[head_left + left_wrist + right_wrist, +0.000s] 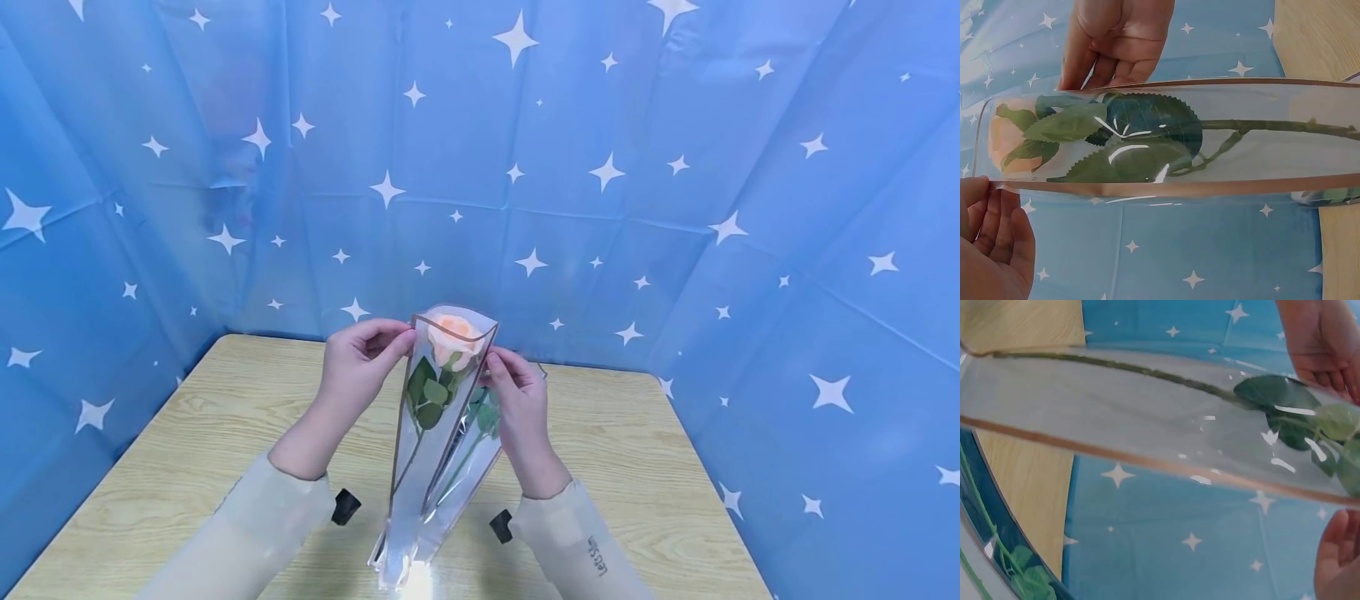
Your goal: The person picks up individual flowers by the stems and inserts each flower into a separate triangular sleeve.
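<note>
A peach artificial rose [452, 340] with dark green leaves sits inside a clear, tapered flower sleeve [406, 500] with a brown border. My left hand [358, 367] pinches the sleeve's upper left corner between thumb and fingers. On the right edge, a little below the opening, my right hand [522, 408] pinches the sleeve too. The rose's stem [1285, 126] and toothed leaves [1154, 119] show through the plastic in the left wrist view. A second sleeved stem with paler green leaves [487, 414] lies behind, its top partly hidden by my right hand.
Beneath is a light wood-grain table [615, 467]. A blue curtain with white stars [480, 150] surrounds its back and sides. Small black pieces [346, 507] show beside both cuffs. In the right wrist view, the other sleeve's green leaves [1030, 575] appear at lower left.
</note>
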A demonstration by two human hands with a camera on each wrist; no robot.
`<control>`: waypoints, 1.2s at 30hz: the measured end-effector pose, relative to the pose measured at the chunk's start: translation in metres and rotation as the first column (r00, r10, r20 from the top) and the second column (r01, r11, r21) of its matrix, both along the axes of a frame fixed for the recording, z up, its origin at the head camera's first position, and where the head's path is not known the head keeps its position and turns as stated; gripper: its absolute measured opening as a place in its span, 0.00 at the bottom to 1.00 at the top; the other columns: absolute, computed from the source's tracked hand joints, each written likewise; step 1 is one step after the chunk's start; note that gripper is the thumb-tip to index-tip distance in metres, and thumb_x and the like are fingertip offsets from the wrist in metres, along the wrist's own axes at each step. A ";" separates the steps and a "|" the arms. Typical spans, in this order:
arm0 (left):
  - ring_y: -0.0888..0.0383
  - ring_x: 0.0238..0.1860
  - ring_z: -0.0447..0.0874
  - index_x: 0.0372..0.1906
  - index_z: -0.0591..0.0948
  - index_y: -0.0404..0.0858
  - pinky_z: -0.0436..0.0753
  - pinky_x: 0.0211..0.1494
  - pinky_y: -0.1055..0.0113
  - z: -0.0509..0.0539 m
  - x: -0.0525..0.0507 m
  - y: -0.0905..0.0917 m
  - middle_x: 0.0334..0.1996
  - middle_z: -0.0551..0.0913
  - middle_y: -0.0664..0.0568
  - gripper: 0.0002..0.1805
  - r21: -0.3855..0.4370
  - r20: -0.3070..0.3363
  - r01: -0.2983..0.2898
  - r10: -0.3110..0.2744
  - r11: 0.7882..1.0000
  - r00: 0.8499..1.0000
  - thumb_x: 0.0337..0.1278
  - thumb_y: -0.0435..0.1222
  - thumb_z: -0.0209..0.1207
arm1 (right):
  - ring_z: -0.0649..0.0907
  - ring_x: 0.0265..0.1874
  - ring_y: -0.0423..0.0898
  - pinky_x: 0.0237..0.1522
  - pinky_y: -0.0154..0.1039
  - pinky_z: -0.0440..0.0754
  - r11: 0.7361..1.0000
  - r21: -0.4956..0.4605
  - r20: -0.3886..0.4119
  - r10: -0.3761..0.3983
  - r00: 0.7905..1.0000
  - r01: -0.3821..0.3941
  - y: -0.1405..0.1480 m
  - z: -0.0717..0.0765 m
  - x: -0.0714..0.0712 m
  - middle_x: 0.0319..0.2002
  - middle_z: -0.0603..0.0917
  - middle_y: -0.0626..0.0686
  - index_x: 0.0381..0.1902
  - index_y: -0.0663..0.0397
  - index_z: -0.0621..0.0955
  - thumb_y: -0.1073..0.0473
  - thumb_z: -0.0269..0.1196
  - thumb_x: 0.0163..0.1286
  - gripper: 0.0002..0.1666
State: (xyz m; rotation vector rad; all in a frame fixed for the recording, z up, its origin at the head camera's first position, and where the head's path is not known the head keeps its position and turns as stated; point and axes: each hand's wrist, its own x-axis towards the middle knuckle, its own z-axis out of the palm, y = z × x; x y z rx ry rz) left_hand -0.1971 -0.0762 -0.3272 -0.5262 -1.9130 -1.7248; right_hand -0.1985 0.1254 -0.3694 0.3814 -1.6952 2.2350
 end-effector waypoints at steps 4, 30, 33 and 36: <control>0.69 0.28 0.83 0.34 0.85 0.31 0.82 0.32 0.76 0.000 0.000 -0.001 0.29 0.86 0.38 0.06 0.009 0.009 0.007 -0.007 1.000 1.000 0.55 0.32 0.64 | 0.82 0.30 0.39 0.37 0.33 0.84 0.999 0.035 -0.041 0.020 0.999 -0.019 0.001 0.002 -0.001 0.35 0.84 0.46 0.39 0.48 0.83 0.67 0.59 0.67 0.09; 0.54 0.48 0.82 0.56 0.79 0.40 0.82 0.53 0.60 -0.071 0.002 -0.015 0.48 0.83 0.49 0.20 -0.259 0.393 0.163 -0.050 0.952 0.918 0.62 0.43 0.59 | 0.80 0.30 0.38 0.37 0.30 0.81 0.996 -0.041 -0.008 -0.074 0.997 0.074 0.004 0.013 -0.009 0.31 0.83 0.44 0.34 0.47 0.83 0.65 0.60 0.67 0.07; 0.51 0.51 0.81 0.56 0.78 0.38 0.81 0.55 0.57 -0.099 0.003 -0.013 0.50 0.83 0.48 0.19 -0.293 0.428 0.205 -0.064 0.934 0.902 0.63 0.41 0.57 | 0.80 0.30 0.38 0.37 0.31 0.81 0.994 -0.075 0.006 -0.075 0.997 0.076 0.004 0.017 -0.013 0.30 0.82 0.44 0.34 0.47 0.82 0.64 0.60 0.67 0.07; 0.51 0.49 0.82 0.52 0.80 0.36 0.82 0.52 0.60 -0.123 0.004 -0.011 0.47 0.84 0.46 0.16 -0.289 0.438 0.218 -0.074 0.932 0.896 0.62 0.39 0.58 | 0.81 0.31 0.38 0.38 0.32 0.82 0.992 -0.097 0.028 -0.077 0.997 0.079 0.005 0.020 -0.016 0.31 0.82 0.44 0.34 0.48 0.82 0.63 0.60 0.68 0.05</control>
